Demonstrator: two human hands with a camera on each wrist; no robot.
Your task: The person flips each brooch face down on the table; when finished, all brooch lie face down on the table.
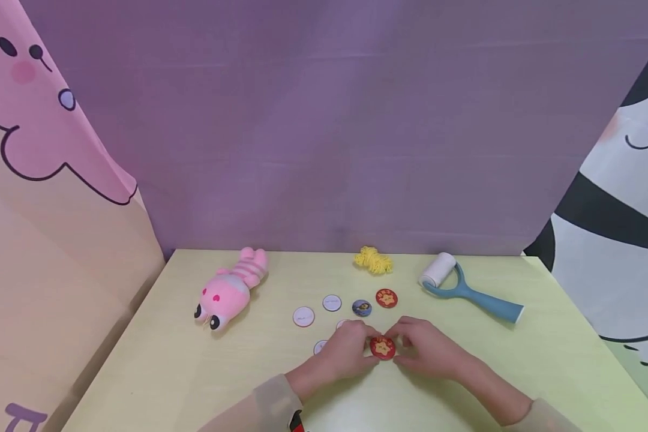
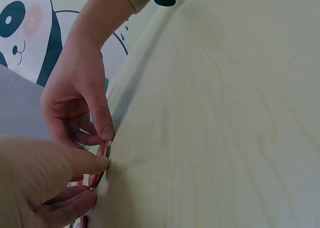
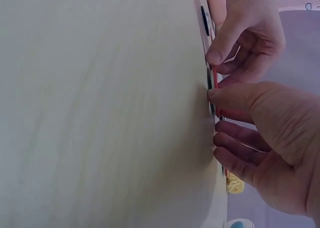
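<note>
Low over the table's middle, my left hand (image 1: 347, 353) and right hand (image 1: 429, 351) pinch the edges of a red round badge (image 1: 383, 348) from opposite sides. Its face carries a yellow star and faces up. In the right wrist view its red rim (image 3: 216, 77) appears edge-on between thumbs and fingers, with a dark edge against the table side; I cannot tell whether that is its underside or a second piece. Behind the hands lie another red star badge (image 1: 386, 298), a blue picture badge (image 1: 362, 308) and white round badges (image 1: 303, 317), two of them partly hidden by my left hand.
A pink plush toy (image 1: 229, 292) lies at the left of the pale table (image 1: 194, 384). Yellow yarn (image 1: 373, 260) sits near the back edge. To the right is a blue-handled lint roller (image 1: 472, 294) with a white roll. A purple cloth (image 1: 345, 132) hangs behind.
</note>
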